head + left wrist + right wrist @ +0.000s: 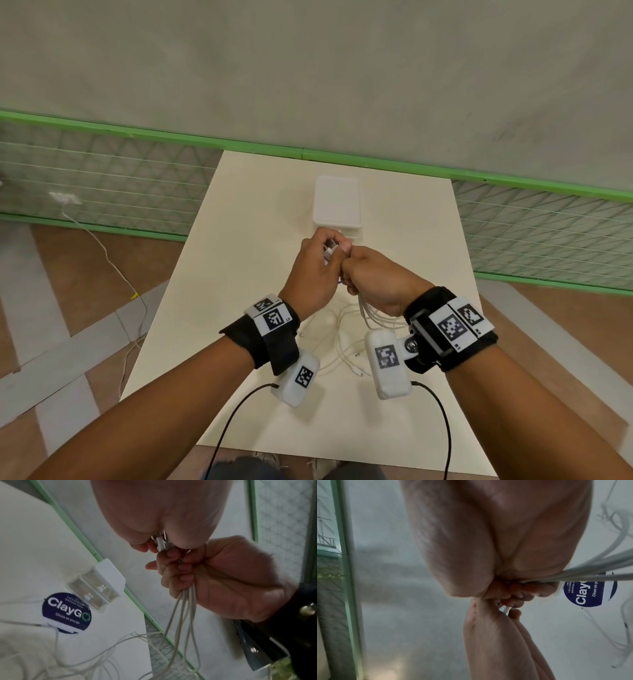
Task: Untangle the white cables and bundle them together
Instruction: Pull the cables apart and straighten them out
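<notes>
Both hands meet above the middle of the cream table [239, 240]. My right hand [356, 274] is a fist gripping several white cables [371, 317], which hang from it in loops onto the table. In the left wrist view the right hand [185, 569] clasps the cables [181, 609] just below their ends. My left hand [334, 246] pinches the white connector plugs [161, 544] that stick out of the top of that fist. The right wrist view shows the cables [599, 568] leaving the right hand [513, 593] sideways, with the left hand [496, 635] touching it from below.
A small white drawer box [337, 202] stands just beyond the hands, its two drawers [96, 588] facing me. A round dark ClayGo sticker [67, 612] lies on the table among loose cable loops [102, 653]. A green-framed mesh fence [548, 219] runs behind the table.
</notes>
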Motion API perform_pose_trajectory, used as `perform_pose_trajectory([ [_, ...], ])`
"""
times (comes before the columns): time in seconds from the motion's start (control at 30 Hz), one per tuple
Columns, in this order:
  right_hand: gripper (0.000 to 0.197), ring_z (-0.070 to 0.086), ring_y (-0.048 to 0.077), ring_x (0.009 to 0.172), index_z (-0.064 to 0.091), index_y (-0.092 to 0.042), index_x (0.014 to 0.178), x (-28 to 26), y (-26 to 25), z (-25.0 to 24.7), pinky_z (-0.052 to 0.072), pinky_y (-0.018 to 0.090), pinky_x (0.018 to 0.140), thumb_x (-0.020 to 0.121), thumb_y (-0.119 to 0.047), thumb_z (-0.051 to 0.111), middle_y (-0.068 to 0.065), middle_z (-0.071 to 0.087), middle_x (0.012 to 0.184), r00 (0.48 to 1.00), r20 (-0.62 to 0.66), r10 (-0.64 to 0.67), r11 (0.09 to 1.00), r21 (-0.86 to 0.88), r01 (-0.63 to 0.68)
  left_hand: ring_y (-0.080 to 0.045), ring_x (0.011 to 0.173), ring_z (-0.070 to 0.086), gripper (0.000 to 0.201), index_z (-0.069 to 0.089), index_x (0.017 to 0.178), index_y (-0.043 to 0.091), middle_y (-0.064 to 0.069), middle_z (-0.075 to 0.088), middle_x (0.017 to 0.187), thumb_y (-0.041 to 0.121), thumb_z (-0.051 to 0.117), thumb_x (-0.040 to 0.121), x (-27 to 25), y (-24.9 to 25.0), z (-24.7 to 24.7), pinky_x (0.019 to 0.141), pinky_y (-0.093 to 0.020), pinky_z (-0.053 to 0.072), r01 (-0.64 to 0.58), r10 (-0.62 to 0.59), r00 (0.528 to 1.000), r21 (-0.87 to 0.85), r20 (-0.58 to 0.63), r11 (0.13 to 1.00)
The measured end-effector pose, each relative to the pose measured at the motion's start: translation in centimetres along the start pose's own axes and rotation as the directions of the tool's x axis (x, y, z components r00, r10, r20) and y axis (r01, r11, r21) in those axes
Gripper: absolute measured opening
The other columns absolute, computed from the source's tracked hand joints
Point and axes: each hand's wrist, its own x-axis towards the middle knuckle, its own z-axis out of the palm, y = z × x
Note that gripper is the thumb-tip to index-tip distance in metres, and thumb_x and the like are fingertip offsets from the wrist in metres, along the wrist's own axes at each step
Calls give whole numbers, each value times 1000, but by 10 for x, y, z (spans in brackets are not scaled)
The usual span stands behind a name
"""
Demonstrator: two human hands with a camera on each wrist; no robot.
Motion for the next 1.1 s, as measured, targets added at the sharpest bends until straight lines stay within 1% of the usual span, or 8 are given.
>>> perform_pose_trajectory([
  [0.13, 38, 50, -2, 57, 60, -7, 112, -1, -1, 1, 35, 24, 63, 93, 4, 29, -21, 64, 66, 1000, -10, -7, 1000, 21, 7, -10, 54, 55, 18, 51, 95, 12, -11, 65, 79, 28, 49, 103, 3, -1, -1, 51, -28, 50, -50, 54, 998, 127, -29, 991],
  [0.33, 30, 37, 21, 78, 55, -3, 103, 1, 3, 2, 34, 31, 65, 79, -3, 38, 23, 54, 95, 1000, -22, -18, 999, 28, 19, -5, 55, 58, 14, 52, 84, 18, 5, 61, 73, 19, 52, 98, 16, 0, -12, 53, -14, 43, -67, 52, 996, 210, 77, 975],
  [0.5, 24, 46, 10, 67, 60, 1, 119, 5, 5, -3, 42, 23, 68, 100, -5, 47, 4, 52, 81, 991, -53, -123, 989, 75, 127, 5, 51, 52, 12, 54, 83, 14, 11, 56, 68, 12, 54, 94, 32, 4, -24, 51, -9, 38, -56, 56, 998, 272, 9, 961],
  [0.63, 28, 54, 7, 63, 62, -14, 89, 2, 8, -2, 48, 20, 66, 107, -24, 44, -4, 60, 72, 980, -30, -197, 978, -83, 194, -3, 53, 48, 13, 54, 80, 14, 10, 55, 67, 14, 54, 93, 46, 3, -40, 52, -15, 38, -46, 75, 994, 313, -81, 949],
  [0.7, 33, 54, 11, 65, 58, -17, 87, 2, 11, 0, 48, 24, 67, 109, -30, 37, -4, 59, 72, 969, -40, -243, 943, -245, 226, -8, 58, 48, 14, 55, 80, 14, 11, 55, 68, 15, 53, 94, 50, 1, -43, 55, -19, 38, -36, 74, 992, 322, -105, 946],
  [0.83, 34, 53, 13, 74, 48, -26, 83, 8, 16, 5, 40, 26, 68, 110, -32, 29, -11, 54, 78, 928, -126, -350, 853, -453, 260, -15, 59, 53, 23, 56, 95, 15, 5, 58, 76, 37, 50, 99, 46, -3, -41, 60, -33, 44, 72, -65, 991, 59, -117, 996],
  [0.97, 33, 55, 11, 77, 48, -29, 86, 11, 16, -1, 42, 25, 66, 110, -37, 27, -9, 55, 82, 893, -211, -397, 856, -437, 276, -18, 97, 68, 49, 40, 126, 26, -3, 62, 118, 64, 37, 95, 38, 4, -40, 72, -32, 51, 276, -293, 956, -327, -5, 904],
  [1.1, 27, 54, 5, 74, 51, -18, 98, 14, 16, -11, 43, 13, 58, 110, -30, 30, -11, 53, 85, 882, -273, -385, 877, -406, 257, -18, 112, 61, 70, 55, 125, 16, -5, 64, 124, 71, 22, 95, 28, 4, -38, 83, -34, 45, 456, -423, 890, -320, 172, 830],
])
